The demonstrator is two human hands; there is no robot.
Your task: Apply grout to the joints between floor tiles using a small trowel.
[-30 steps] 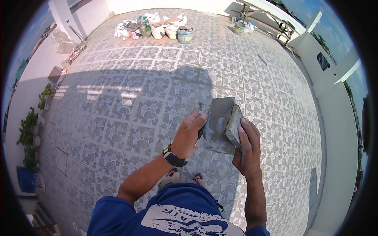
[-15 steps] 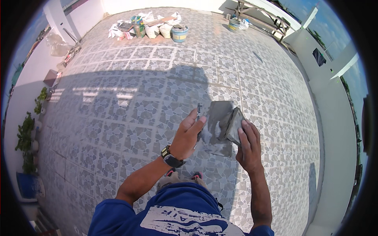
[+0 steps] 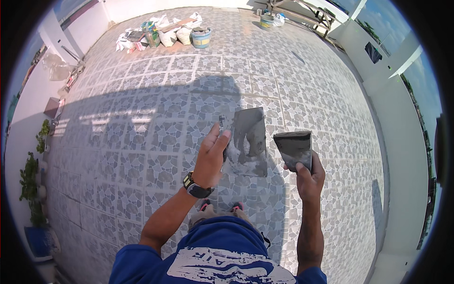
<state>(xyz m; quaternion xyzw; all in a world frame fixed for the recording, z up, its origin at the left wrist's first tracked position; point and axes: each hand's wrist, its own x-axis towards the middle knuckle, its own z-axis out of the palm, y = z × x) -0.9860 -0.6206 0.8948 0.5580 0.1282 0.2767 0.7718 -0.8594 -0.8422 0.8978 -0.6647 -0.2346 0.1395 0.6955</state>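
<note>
My left hand [image 3: 208, 161] is wrapped round the left-side handle of a flat rectangular plastering trowel [image 3: 249, 118]. Its grey face is turned up and smeared with wet-looking cement, paler toward the near edge. To the right, apart from the trowel, my right hand [image 3: 309, 182] is closed on a dark grey, flat-faced block [image 3: 294, 147], with the thumb on its near face. The block's far edge is darker and its kind does not show clearly. Both things are held up in front of me above the tiled floor.
Stone-patterned tiles [image 3: 165, 170] cover the floor. Several sacks [image 3: 168, 38] and a blue bucket [image 3: 201, 39] stand at the far left. Another bucket [image 3: 266, 22] is beside a wooden bench [image 3: 307, 16] at the back. Potted plants [image 3: 30, 180] line the left wall.
The block has come off the trowel's face, moving right and turning in my right hand. My left hand has shifted the trowel slightly left. The view has turned a little.
</note>
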